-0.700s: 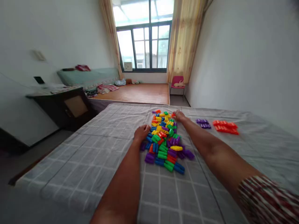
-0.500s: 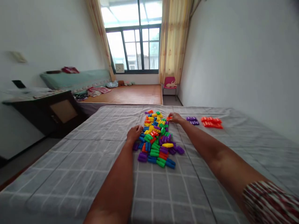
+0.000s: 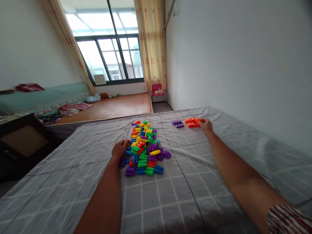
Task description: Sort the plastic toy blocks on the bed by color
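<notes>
My right hand [image 3: 206, 125] is at the right end of a neat group of orange plastic toy blocks [image 3: 192, 122], its fingers pinching an orange block there. Left of that group lies a smaller set of purple blocks [image 3: 177, 123]. A long, loose pile of mixed toy blocks [image 3: 143, 156] in blue, green, yellow, purple and orange spreads across the bed cover. My left hand [image 3: 120, 148] rests against the pile's left edge with fingers curled and closed, near some blue blocks. What its fingertips hold, if anything, is hidden.
The grey checked cover [image 3: 180, 195] lies under everything. A white wall [image 3: 234, 65] runs along the right side. Farther off are a low bed platform [image 3: 117, 109], a pink chair [image 3: 158, 91] and a window [image 3: 109, 55]. A dark cabinet [image 3: 21, 143] stands at left.
My right hand has moved right, from the pile to the orange group, with an orange block. The left hand stays by the pile. The camera view has turned right.
</notes>
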Action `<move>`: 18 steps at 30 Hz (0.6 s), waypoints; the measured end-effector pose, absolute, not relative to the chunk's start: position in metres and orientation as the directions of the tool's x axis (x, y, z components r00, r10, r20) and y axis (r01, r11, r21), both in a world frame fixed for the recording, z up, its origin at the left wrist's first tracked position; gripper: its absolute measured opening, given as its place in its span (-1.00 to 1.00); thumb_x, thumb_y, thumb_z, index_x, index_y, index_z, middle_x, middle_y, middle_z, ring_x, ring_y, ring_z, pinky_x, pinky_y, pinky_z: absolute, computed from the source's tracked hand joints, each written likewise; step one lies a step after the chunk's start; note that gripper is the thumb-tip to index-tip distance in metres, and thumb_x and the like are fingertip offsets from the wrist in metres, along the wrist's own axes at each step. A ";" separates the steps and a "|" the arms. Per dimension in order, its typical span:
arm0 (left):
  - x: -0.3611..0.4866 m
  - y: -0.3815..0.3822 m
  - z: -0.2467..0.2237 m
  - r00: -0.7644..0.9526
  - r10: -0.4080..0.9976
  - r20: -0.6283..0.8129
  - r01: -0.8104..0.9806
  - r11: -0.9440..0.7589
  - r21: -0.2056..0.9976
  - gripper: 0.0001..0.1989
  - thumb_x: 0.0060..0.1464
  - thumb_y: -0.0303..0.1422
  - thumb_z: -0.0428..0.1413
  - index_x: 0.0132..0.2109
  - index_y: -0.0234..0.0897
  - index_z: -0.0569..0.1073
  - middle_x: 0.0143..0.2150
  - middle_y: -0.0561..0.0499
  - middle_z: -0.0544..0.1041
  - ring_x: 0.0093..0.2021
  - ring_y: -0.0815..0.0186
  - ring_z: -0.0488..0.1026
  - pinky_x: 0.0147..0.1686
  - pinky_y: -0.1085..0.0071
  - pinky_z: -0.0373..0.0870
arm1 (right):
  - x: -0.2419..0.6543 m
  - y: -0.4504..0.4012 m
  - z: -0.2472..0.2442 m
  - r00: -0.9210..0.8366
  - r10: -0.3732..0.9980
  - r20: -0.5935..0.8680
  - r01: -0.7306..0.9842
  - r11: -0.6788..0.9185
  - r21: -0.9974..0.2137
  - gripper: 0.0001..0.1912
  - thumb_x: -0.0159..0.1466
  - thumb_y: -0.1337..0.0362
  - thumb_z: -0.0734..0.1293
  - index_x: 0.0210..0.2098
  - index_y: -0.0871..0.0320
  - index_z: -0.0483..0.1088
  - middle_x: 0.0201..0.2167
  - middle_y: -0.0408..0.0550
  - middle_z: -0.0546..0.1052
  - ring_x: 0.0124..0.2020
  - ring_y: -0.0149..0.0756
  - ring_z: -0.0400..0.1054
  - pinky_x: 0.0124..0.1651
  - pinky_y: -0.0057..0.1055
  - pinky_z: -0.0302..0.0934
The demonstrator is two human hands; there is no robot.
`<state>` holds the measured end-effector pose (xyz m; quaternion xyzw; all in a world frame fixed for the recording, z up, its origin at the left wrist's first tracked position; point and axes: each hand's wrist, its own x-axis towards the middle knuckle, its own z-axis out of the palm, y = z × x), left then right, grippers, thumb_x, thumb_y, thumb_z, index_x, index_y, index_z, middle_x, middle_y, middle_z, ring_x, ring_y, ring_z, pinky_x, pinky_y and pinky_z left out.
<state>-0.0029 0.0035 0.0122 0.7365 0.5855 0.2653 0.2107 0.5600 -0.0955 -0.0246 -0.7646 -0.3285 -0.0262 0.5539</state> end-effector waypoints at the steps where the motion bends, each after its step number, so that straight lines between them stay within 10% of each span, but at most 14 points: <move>1: -0.003 0.004 0.012 0.174 0.974 0.144 0.750 -0.226 0.622 -0.57 0.17 -0.10 -0.11 -0.13 -0.18 0.57 -0.23 0.01 0.64 -0.16 0.25 0.54 -0.28 0.46 0.34 | 0.569 -0.099 -0.030 0.805 0.449 0.387 0.512 -0.195 -0.837 -0.70 -0.02 0.27 0.36 -0.26 0.21 0.43 -0.24 0.09 0.57 -0.24 -0.19 0.44 -0.16 -0.32 0.31; 18: -0.004 0.005 0.010 0.186 0.970 0.154 0.738 -0.241 0.631 -0.56 0.16 -0.10 -0.12 -0.15 -0.19 0.58 -0.24 0.01 0.64 -0.18 0.26 0.55 -0.29 0.47 0.35 | 0.570 -0.105 -0.032 0.780 0.473 0.410 0.599 -0.374 -0.708 -0.71 0.17 0.17 0.27 -0.22 0.20 0.49 -0.23 0.10 0.58 -0.17 -0.12 0.44 -0.06 -0.23 0.27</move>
